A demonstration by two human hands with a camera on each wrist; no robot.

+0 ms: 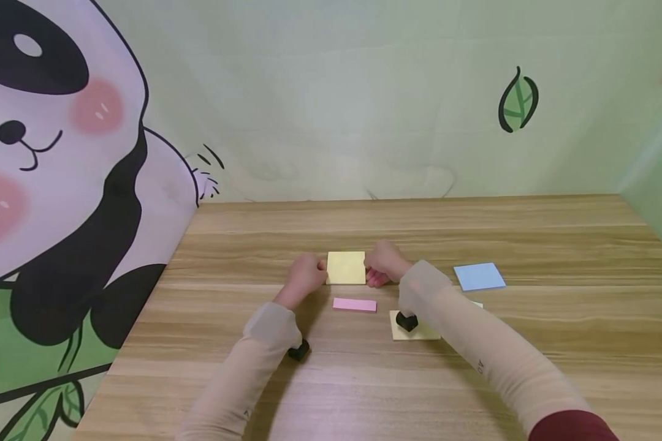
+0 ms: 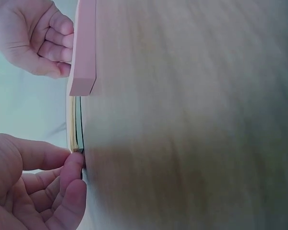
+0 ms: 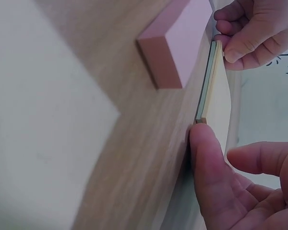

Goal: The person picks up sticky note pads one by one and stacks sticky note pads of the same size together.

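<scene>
A pale yellow sticky note pad [image 1: 346,268] lies on top of a green pad [image 3: 206,86], forming a thin stack between the two hands. At the stack's left edge, the left hand [image 1: 307,272] pinches a corner between thumb and finger, as its wrist view shows. The right hand [image 1: 385,263] is at the opposite edge. One of its fingertips touches the near corner, while its thumb stands apart from that finger beside the yellow pad. Nearer the person, a narrow pink sticky note pad [image 1: 355,305] lies untouched.
A blue pad [image 1: 480,277] lies to the right on the wooden table [image 1: 358,380]. A cream pad [image 1: 427,332] sits under the right forearm, partly hidden by a black wrist device [image 1: 406,321]. A pale pad's corner [image 1: 477,304] shows beyond the sleeve. A printed curtain [image 1: 331,104] hangs behind.
</scene>
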